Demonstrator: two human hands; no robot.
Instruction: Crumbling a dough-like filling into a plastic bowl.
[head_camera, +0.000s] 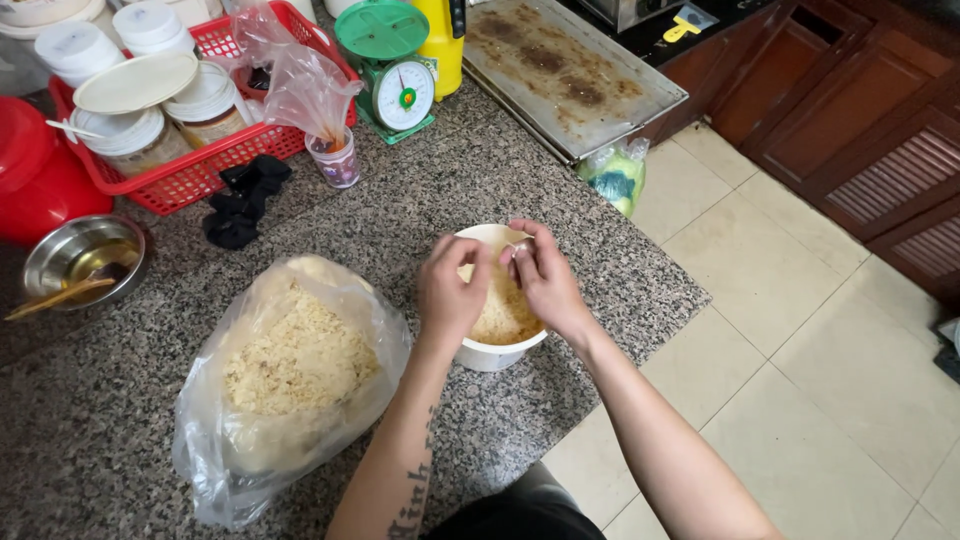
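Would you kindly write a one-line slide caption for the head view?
Both hands, left hand and right hand, pinch something small over a white bowl of shredded food beside a filled plastic bag.

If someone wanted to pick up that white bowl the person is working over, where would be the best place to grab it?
Probably by the white bowl's outer wall, low down, from the near side facing the person. Both hands, left and right, hover over the open top, and it is filled with pale shredded food, so a rim pinch from above would be crowded. The plastic bag blocks the left flank.
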